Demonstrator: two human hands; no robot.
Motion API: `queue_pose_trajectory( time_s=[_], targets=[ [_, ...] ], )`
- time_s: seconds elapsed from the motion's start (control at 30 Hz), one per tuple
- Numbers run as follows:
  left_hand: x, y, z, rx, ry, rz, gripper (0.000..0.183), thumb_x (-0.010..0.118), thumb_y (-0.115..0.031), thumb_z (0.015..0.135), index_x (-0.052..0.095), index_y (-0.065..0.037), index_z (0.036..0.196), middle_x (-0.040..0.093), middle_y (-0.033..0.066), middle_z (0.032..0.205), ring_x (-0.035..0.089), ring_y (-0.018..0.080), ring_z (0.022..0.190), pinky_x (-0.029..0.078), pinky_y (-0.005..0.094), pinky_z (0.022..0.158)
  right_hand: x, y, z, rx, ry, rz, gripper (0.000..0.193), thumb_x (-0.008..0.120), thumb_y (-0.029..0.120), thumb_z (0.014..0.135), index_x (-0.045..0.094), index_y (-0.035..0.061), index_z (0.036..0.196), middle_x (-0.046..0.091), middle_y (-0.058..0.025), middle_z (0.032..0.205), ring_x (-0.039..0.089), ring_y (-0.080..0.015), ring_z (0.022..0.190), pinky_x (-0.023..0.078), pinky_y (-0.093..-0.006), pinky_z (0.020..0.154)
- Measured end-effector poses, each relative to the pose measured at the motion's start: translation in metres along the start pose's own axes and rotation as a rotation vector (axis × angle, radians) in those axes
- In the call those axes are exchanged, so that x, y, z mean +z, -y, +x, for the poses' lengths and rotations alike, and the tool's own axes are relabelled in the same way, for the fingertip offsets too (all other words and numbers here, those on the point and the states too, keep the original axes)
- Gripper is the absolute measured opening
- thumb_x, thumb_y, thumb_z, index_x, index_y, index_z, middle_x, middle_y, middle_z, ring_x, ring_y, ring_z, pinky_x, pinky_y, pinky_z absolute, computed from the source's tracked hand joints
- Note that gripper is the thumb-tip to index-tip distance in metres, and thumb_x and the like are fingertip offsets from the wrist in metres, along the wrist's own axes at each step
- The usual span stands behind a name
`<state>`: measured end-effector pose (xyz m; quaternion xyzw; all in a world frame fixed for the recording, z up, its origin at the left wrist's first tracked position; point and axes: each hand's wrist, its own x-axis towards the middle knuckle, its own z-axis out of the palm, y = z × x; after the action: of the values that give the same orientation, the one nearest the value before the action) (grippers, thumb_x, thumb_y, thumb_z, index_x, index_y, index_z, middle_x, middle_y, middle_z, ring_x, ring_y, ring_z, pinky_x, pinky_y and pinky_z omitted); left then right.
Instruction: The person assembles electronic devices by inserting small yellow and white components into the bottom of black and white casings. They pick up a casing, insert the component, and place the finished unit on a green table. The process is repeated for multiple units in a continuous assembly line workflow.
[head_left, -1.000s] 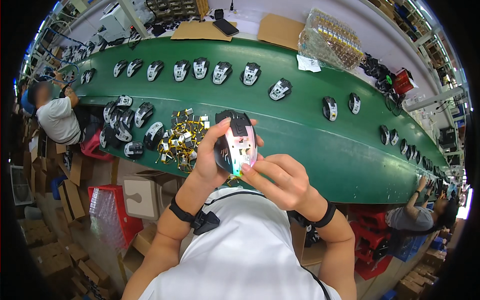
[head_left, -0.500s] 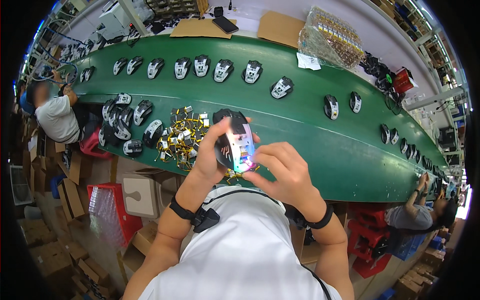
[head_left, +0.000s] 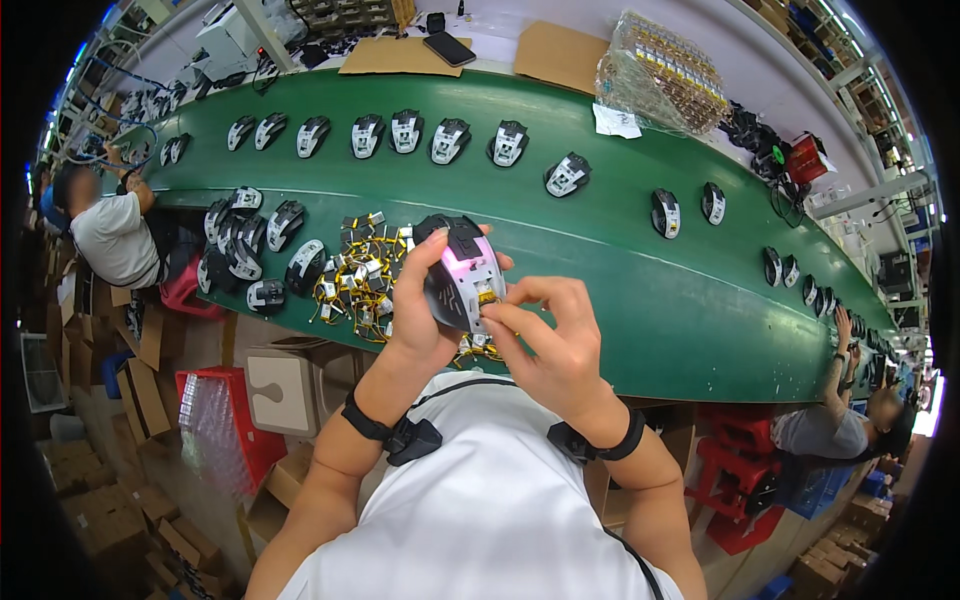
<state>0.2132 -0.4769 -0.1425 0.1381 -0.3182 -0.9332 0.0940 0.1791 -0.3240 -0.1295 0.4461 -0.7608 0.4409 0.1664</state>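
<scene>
Left hand [head_left: 420, 320] fingers wrapped round glossy black plastic computer mouse [head_left: 460, 272], frame centre; right hand [head_left: 555, 345] fingers pinched on its small yellow part [head_left: 487, 296], above green bench [head_left: 620, 270].

We could not see the underside of the computer mouse [head_left: 462, 272], since our left hand [head_left: 420, 320] wrapped around it. Our right hand [head_left: 550, 345] covered its near end, and whatever small part the fingertips [head_left: 497, 322] pinched was too small to tell. The heap of yellow-wired parts [head_left: 362, 278] ran partly behind our left hand. The far mice [head_left: 775, 266] toward the belt's right end were too small to make out.
</scene>
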Motion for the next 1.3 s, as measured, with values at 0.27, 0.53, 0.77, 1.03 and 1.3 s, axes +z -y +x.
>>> queue_pose_trajectory(
  time_s=[0.27, 0.53, 0.77, 1.03, 1.3],
  targets=[
    [0.006, -0.024, 0.025, -0.182, -0.040, -0.115, 0.061, 0.044, -0.050, 0.094, 0.059, 0.002, 0.121, 0.067, 0.0211, 0.100, 0.067, 0.0348, 0.083, 0.056, 0.0443, 0.079, 0.002, 0.007, 0.021, -0.060, 0.071, -0.141, 0.040, 0.070, 0.003, 0.071, 0.068, 0.0010, 0.111, 0.064, -0.0085, 0.117, 0.059, -0.0241, 0.094, 0.048, -0.0355, 0.077],
    [0.005, -0.027, 0.030, -0.187, -0.104, -0.151, 0.061, 0.044, -0.053, 0.094, 0.058, 0.000, 0.121, 0.067, 0.0189, 0.099, 0.067, 0.0355, 0.087, 0.056, 0.0447, 0.081, 0.010, -0.001, 0.019, -0.021, 0.056, -0.198, 0.049, 0.061, -0.002, 0.067, 0.068, 0.0041, 0.114, 0.065, -0.0040, 0.122, 0.058, -0.0216, 0.096, 0.040, -0.0347, 0.081],
    [0.006, -0.029, 0.028, -0.150, -0.114, -0.093, 0.059, 0.045, -0.050, 0.094, 0.058, 0.000, 0.122, 0.067, 0.0193, 0.099, 0.067, 0.0349, 0.086, 0.056, 0.0453, 0.081, 0.012, 0.000, 0.023, -0.010, 0.050, -0.207, 0.048, 0.061, -0.003, 0.064, 0.068, 0.0041, 0.110, 0.064, -0.0047, 0.118, 0.056, -0.0234, 0.094, 0.040, -0.0365, 0.079],
    [0.005, -0.025, 0.034, -0.125, -0.053, -0.087, 0.056, 0.046, -0.047, 0.095, 0.057, 0.001, 0.123, 0.066, 0.0211, 0.105, 0.066, 0.0311, 0.094, 0.057, 0.0433, 0.080, 0.021, -0.007, 0.027, 0.133, -0.022, 0.045, 0.043, 0.059, -0.008, 0.062, 0.071, 0.0072, 0.101, 0.061, -0.0063, 0.106, 0.054, -0.0283, 0.096, 0.046, -0.0369, 0.079],
    [-0.020, -0.027, 0.043, -0.089, 0.170, -0.015, 0.069, 0.042, -0.050, 0.092, 0.046, 0.002, 0.136, 0.062, 0.0260, 0.119, 0.063, 0.0329, 0.109, 0.057, 0.0421, 0.085, 0.013, -0.024, 0.013, 0.410, -0.055, 0.502, 0.027, 0.058, -0.006, 0.077, 0.069, 0.0006, 0.101, 0.067, -0.0144, 0.105, 0.063, -0.0256, 0.096, 0.049, -0.0336, 0.085]
  ],
)
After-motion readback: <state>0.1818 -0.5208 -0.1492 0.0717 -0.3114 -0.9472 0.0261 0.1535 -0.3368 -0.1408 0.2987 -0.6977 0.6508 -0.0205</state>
